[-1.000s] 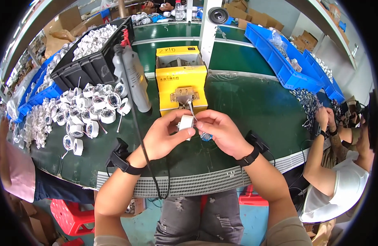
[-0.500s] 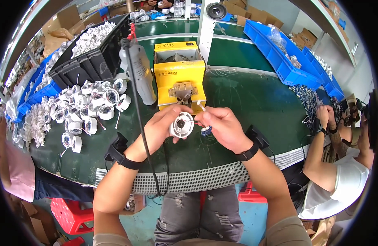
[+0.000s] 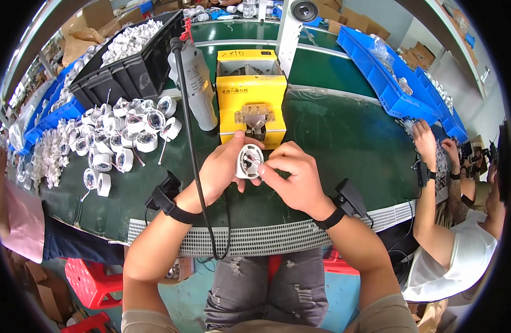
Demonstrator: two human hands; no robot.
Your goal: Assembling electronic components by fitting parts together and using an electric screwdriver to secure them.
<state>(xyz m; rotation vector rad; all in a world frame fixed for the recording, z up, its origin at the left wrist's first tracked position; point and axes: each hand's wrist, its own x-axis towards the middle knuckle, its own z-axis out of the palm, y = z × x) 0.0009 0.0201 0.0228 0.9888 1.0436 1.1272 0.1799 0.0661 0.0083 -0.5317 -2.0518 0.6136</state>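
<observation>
In my left hand (image 3: 217, 173) is a small white round plastic housing (image 3: 241, 166), its open side tilted up toward me. Thin reddish wires (image 3: 251, 160) show inside the cup against a dark centre. My right hand (image 3: 295, 178) pinches at the right rim, its thumb and forefinger at the wires; the fingertips partly hide what is between them. Just beyond both hands stands a yellow machine (image 3: 250, 100) with a metal fixture (image 3: 255, 115) on its front.
White round housings (image 3: 146, 141) with wires are heaped at left, before a black crate (image 3: 122, 80) of white parts. A grey tool (image 3: 200, 91) with a black cable hangs left of the machine. Blue bins (image 3: 397, 97) stand at right, where another person's hands (image 3: 424, 141) work.
My right hand has moved to the housing's opening; the small blue part and white piece by its fingers no longer show. The housing is turned more toward me. The neighbour's hand has reached farther forward.
</observation>
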